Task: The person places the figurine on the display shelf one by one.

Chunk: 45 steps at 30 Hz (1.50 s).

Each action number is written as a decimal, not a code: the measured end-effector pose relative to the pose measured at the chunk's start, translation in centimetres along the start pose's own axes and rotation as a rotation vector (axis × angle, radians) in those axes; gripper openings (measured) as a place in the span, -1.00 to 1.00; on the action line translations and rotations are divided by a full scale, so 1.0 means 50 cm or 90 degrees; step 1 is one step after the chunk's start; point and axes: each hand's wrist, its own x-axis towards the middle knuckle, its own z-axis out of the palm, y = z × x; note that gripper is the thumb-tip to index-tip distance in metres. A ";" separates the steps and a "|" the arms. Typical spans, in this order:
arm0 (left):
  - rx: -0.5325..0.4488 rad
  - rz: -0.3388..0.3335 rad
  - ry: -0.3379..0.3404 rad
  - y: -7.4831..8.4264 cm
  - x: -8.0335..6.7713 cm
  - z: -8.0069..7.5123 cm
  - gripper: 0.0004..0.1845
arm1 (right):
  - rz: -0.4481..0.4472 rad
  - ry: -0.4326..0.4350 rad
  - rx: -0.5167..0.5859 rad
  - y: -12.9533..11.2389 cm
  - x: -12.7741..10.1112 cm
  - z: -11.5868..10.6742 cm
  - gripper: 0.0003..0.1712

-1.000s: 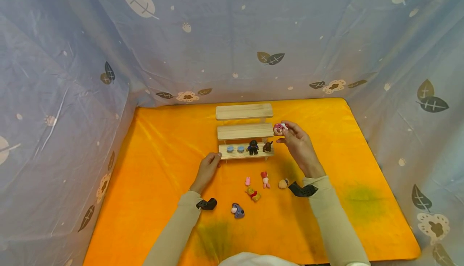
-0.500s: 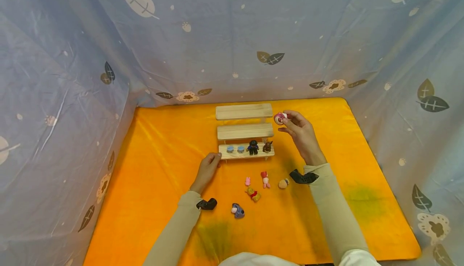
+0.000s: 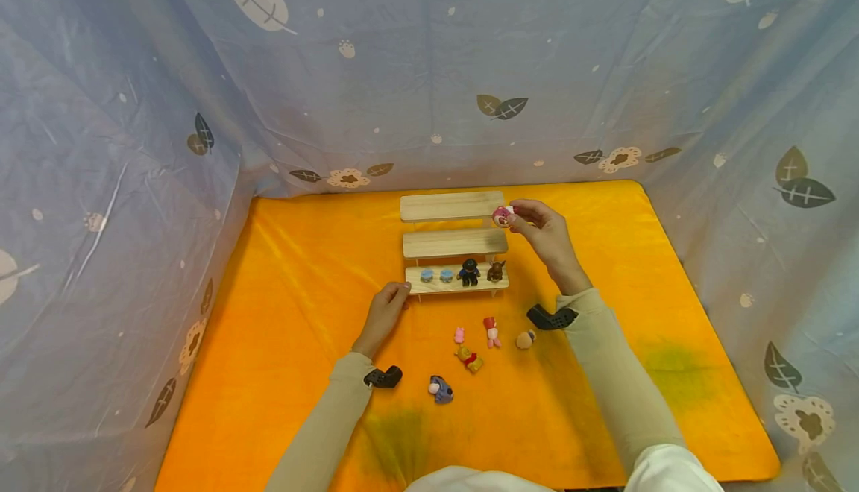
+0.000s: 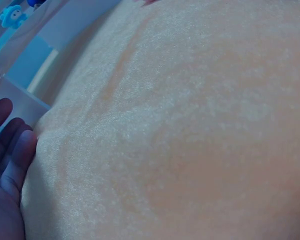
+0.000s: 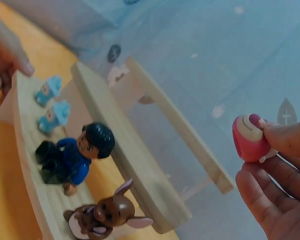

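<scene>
right hand: right hand (image 3: pixel 546 238) raised beside the right end of the wooden stepped shelf (image 3: pixel 453 242), fingers and thumb pinch a pink toy figure (image 3: pixel 502 216)
pink toy figure: in the air, level with the top step's right end; wrist view shows it (image 5: pixel 250 138) clear of the wood, not touching
left hand: left hand (image 3: pixel 384 314) on the orange cloth (image 3: pixel 282 313), fingertips against the left end of the bottom step, fingers lightly bent, holding nothing
bottom step: two small blue figures (image 3: pixel 436 276), a dark-haired figure in blue (image 3: pixel 468 272), a brown rabbit-eared figure (image 3: pixel 496 270), all in a row
middle and top steps: bare wood
cloth in front of shelf: small pink figure (image 3: pixel 459 335), red-and-pink figure (image 3: pixel 492 332), yellow bear (image 3: pixel 469 358), tan round figure (image 3: pixel 524 340), grey-blue figure (image 3: pixel 440 389), lying loose, well apart from both hands
backdrop: leaf-print sheet (image 3: pixel 429 67) behind and on both sides
</scene>
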 end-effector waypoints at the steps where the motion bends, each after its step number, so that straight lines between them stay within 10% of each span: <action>1: 0.001 0.000 -0.001 -0.001 0.000 0.000 -0.50 | 0.002 -0.002 -0.013 0.001 0.002 0.000 -0.52; 20: 0.009 -0.005 -0.036 0.100 -0.045 -0.017 -0.57 | -0.013 -0.082 -0.149 0.030 0.024 -0.005 -0.58; 30: -0.006 -0.003 -0.014 0.003 0.004 -0.005 -0.47 | -0.022 -0.104 -0.177 0.045 0.026 0.002 -0.62; 45: 0.002 0.005 -0.005 0.003 0.002 -0.002 -0.53 | 0.004 -0.108 -0.189 0.058 0.030 0.019 -0.64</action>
